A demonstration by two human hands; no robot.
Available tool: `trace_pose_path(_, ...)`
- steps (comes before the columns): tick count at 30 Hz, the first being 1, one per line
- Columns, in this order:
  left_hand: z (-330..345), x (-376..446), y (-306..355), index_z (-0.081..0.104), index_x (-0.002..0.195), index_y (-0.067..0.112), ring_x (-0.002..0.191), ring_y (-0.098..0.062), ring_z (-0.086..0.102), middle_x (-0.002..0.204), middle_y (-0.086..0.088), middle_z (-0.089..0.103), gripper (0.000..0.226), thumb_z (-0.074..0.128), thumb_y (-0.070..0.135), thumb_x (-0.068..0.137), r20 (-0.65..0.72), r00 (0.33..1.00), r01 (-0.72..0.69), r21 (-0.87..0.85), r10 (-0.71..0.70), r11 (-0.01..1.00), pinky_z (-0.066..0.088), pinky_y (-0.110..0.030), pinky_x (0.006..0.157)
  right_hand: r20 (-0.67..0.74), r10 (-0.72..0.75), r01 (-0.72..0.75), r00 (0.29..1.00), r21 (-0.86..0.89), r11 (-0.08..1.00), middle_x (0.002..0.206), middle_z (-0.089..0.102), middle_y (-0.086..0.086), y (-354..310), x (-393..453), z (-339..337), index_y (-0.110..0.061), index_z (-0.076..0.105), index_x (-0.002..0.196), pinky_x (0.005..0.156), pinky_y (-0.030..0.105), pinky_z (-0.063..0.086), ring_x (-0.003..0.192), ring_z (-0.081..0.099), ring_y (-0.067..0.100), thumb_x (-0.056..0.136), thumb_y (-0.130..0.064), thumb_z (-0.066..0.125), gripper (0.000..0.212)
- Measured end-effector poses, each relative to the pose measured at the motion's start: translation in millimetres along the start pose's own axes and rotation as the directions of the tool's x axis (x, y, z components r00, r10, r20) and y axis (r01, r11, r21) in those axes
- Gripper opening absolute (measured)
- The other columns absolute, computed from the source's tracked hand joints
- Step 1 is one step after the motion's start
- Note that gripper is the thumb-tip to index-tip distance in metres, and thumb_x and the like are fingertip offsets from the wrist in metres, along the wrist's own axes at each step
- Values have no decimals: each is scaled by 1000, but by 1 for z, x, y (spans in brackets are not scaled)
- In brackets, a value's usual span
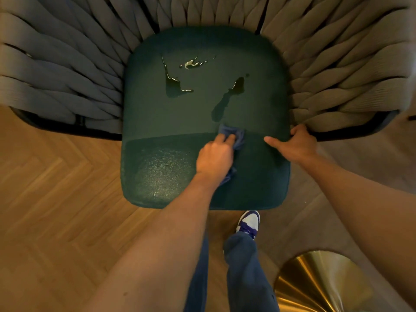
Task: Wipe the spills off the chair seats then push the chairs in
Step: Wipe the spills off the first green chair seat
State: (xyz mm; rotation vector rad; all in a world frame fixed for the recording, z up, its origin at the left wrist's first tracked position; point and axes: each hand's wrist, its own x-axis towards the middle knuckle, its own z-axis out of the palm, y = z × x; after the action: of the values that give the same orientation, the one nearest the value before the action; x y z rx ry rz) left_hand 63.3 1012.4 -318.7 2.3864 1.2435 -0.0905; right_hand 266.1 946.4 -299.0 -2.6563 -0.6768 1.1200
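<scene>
Jeans-clad legs and one white-and-purple shoe (248, 222) stand on the herringbone wood floor (56, 176), beside a brass cone-shaped base (319, 282) at lower right. One dark green chair seat (162, 122) lies ahead, its front edge nearest the person. The left hand (215, 158) grips one bunched blue cloth (234, 136) pressed on the seat's middle, the cloth's long axis running front to back. The right hand (297, 143) holds the seat's right edge, thumb laid across the top. Beyond the cloth sit three liquid spills (175, 86), unwiped. One woven grey chair back (67, 64) curves around the far side.
</scene>
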Motion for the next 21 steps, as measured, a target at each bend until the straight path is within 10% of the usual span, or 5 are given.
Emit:
trace_pose_path(13, -71, -55, -201, 60, 121, 6, 84, -47, 60, 104, -26, 59, 33, 55, 9, 89, -189, 911, 378, 32, -366, 925, 49, -51, 72, -9, -31, 30, 999, -144, 989, 150, 43, 19, -22, 0, 2, -6, 35, 146, 109, 48, 39, 138, 41, 40, 73, -42, 87, 97)
trace_pose_path(21, -66, -48, -195, 63, 122, 4, 93, -43, 59, 105, -27, 62, 33, 54, 12, 92, -239, 830, 484, -139, -503, 864, 45, -45, 82, 31, 11, -5, 999, -186, 983, 151, 42, 19, -27, 1, -3, -8, 34, 148, 106, 48, 42, 138, 40, 40, 74, -46, 85, 98)
